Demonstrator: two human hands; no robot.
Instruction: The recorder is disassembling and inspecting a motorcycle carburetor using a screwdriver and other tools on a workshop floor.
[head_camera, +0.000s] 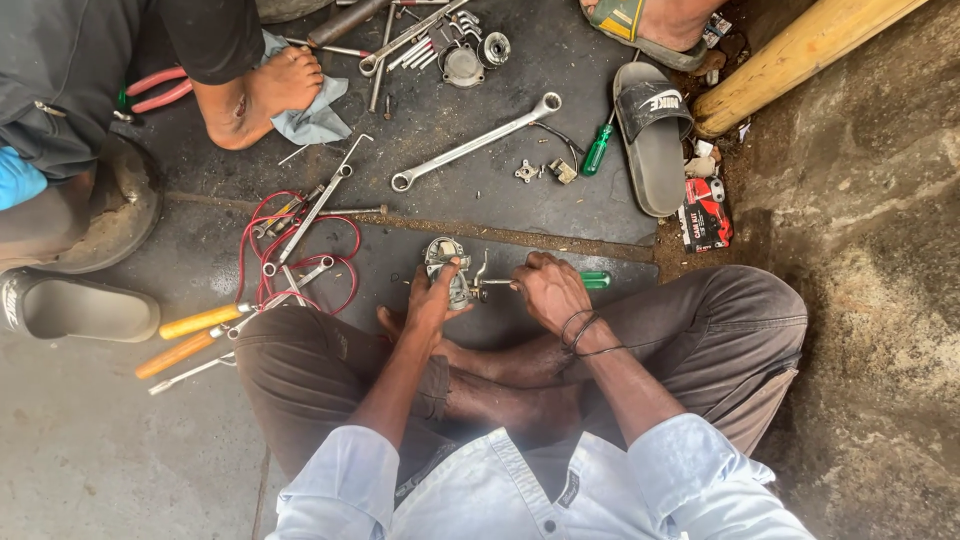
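On the ground, a dark rubber mat (470, 190) covers rough concrete; a person sits cross-legged at its near edge. Left hand (432, 298) grasps a small grey metal engine part (447, 262), holding it upright on the mat just ahead of the crossed feet. Right hand (550, 292) is clenched round a green-handled screwdriver (594, 281), its shaft lying level and its tip meeting the part's right side. Dark bands circle the right wrist.

Mat beyond is strewn: a long combination spanner (475, 142) lying diagonally, a second green screwdriver (598, 150), small loose fittings beside it. Red wire (300, 250) loops to the left among slim spanners, with two yellow-handled tools (190, 335) just off the knee. A black slide sandal (652, 135) rests at the mat's right edge; bare earth and a pale timber pole (800, 55) lie beyond. Another person's bare foot (262, 95) stands on a grey rag, upper left.
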